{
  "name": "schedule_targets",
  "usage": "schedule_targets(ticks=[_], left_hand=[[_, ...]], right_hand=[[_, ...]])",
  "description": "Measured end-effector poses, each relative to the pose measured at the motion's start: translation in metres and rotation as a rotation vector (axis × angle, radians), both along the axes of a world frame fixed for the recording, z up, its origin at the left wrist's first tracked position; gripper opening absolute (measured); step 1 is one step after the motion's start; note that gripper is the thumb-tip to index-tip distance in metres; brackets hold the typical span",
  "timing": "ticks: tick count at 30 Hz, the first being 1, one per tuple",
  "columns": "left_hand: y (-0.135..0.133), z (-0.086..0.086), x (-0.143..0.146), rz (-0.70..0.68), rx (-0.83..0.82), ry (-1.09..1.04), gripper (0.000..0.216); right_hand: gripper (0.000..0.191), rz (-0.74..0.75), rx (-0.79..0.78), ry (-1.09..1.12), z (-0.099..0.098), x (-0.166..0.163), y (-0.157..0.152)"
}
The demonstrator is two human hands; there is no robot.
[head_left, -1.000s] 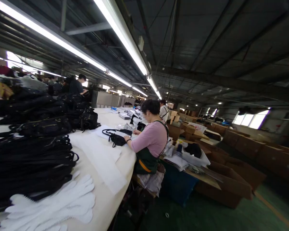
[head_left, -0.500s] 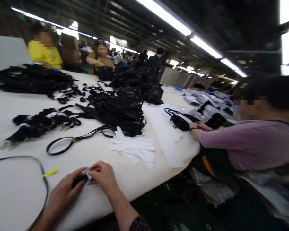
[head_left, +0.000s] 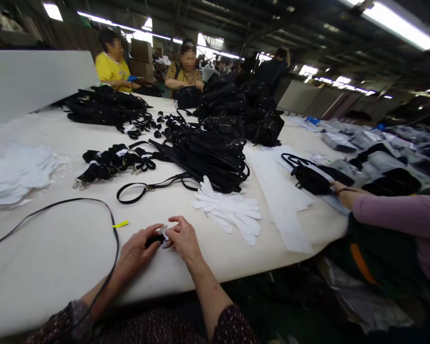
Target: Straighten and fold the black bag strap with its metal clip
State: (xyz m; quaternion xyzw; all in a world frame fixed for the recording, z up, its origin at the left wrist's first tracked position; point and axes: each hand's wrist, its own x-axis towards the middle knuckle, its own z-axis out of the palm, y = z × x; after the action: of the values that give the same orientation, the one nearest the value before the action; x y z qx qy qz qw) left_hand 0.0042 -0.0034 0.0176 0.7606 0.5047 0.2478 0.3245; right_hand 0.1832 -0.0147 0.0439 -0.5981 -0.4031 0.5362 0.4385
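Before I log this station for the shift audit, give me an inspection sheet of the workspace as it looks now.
Surface: white padded table, wide, shared by several people.
Job's things: small black strap end with a pale tag, pinched between left hand and right hand; long black strap loops past the left forearm.
Clutter: white gloves, yellow tag, heap of black straps, bundled clip straps, black bags, white sheets.
Hands: both closed on the strap end.
Cables: nothing seen.
Surroundings: neighbour in pink sleeve handling a black bag; two seated people opposite; ceiling strip lights.
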Motion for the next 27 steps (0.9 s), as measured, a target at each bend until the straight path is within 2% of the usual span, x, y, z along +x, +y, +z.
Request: schedule_targets(ticks=[10,27], left_hand=[[0.000,0.000,0.000,-0.012,-0.015,-0.040,0.038],[0.002,-0.002,-0.001,-0.033,-0.040,-0.062,0.039]], right_hand=[[0.031,0.011,-0.050,0.018,0.000,-0.004,0.005],[0.042,0.157,-0.037,-0.261,0.010,-0.004,0.017]])
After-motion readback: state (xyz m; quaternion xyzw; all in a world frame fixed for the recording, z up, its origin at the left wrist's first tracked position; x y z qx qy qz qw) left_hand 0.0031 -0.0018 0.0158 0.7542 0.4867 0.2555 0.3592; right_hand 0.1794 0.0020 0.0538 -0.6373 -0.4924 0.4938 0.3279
